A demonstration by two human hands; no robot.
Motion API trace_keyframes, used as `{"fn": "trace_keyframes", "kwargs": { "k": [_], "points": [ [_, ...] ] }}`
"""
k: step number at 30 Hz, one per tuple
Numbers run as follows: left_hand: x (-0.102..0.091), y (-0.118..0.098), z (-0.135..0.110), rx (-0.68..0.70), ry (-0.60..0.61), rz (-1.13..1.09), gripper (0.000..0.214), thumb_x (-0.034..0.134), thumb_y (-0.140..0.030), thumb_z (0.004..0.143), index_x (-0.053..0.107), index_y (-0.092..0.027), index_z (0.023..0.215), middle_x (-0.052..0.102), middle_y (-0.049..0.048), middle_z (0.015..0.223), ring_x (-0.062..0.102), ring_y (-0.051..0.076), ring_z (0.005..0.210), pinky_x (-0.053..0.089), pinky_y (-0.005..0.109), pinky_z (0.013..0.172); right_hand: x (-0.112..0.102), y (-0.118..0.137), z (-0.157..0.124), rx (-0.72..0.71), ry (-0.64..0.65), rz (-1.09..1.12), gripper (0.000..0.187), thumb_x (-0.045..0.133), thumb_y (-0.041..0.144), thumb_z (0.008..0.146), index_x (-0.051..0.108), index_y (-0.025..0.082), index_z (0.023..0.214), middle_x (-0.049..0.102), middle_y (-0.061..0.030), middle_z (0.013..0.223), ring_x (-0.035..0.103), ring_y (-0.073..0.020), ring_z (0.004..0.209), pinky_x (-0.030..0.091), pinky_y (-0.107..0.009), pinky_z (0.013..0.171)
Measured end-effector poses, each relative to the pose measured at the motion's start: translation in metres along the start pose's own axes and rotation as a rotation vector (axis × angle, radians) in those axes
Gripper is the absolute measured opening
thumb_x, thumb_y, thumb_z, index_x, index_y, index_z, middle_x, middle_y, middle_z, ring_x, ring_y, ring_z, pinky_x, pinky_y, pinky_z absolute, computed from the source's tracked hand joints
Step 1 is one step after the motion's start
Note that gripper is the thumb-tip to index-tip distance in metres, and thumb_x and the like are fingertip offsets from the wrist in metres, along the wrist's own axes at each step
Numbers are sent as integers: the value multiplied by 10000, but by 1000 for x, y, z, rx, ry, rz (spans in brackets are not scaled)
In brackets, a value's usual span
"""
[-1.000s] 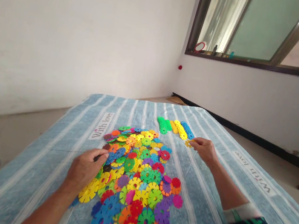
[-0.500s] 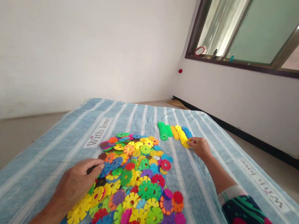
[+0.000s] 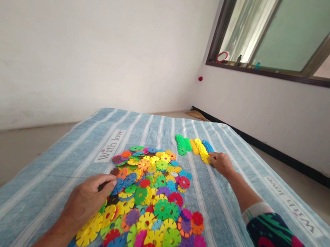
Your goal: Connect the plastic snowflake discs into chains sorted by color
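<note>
A heap of notched plastic flower discs [image 3: 151, 205] in many colours spreads over the striped blue cloth. At its left edge is my left hand [image 3: 89, 199], thumb and forefinger pinched together beside the blue discs [image 3: 123, 184]; whatever is between the fingertips is hidden. Beyond the heap, to the right, overlapping discs lie in rows by colour: a green row [image 3: 182, 144], an orange row [image 3: 194, 146], a yellow row [image 3: 201, 150] and a blue row [image 3: 207, 146]. My right hand [image 3: 222, 164] is closed at the near end of the yellow and blue rows, touching there. Its fingertips hide what they pinch.
The cloth [image 3: 57, 181] covers a flat surface and bears printed lettering at left and right. A white wall [image 3: 88, 34] stands beyond. A window [image 3: 293, 35] is at upper right, with a small red-rimmed mirror [image 3: 222, 56] on its sill.
The whole view has shifted slightly. Both hands keep nearly the same places, the left by the heap and the right at the rows.
</note>
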State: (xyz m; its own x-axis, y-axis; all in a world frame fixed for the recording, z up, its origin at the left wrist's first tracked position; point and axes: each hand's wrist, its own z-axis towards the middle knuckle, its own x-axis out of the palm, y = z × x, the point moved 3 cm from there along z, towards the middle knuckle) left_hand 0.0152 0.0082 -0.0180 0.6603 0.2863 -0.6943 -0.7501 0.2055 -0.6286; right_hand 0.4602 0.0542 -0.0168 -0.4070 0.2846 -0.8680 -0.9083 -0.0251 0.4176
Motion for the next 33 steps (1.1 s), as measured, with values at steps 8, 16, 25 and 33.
{"fn": "trace_keyframes", "kwargs": {
  "k": [8, 16, 25, 33],
  "points": [
    [1, 2, 0, -2, 18, 4, 312, 511, -483, 700, 724, -263, 762, 775, 24, 882, 698, 236, 849, 523, 308, 850, 1, -3, 5, 28, -19, -8, 247, 451, 190, 802, 696, 179, 784, 614, -5, 622, 528, -137, 586, 327, -230, 570],
    [0, -1, -2, 1, 16, 17, 302, 505, -465, 714, 720, -258, 755, 775, 23, 875, 700, 228, 841, 524, 302, 846, -10, 29, 14, 35, -95, -226, 323, 471, 226, 858, 644, 176, 1126, 723, -73, 899, 635, -197, 798, 399, -252, 661],
    [0, -1, -3, 15, -2, 10, 292, 509, -462, 716, 721, -263, 744, 772, 16, 858, 701, 220, 816, 532, 294, 808, -1, 57, 31, -39, 177, -466, 258, 487, 267, 893, 739, 222, 927, 726, -78, 1001, 653, -214, 918, 404, -255, 677],
    [0, 0, -4, 17, 11, 14, 315, 508, -468, 720, 728, -249, 766, 770, 24, 862, 697, 224, 817, 526, 303, 828, 5, 59, 40, -16, 253, -530, 265, 485, 244, 901, 741, 214, 959, 721, -113, 1017, 660, -247, 961, 447, -282, 718]
  ]
}}
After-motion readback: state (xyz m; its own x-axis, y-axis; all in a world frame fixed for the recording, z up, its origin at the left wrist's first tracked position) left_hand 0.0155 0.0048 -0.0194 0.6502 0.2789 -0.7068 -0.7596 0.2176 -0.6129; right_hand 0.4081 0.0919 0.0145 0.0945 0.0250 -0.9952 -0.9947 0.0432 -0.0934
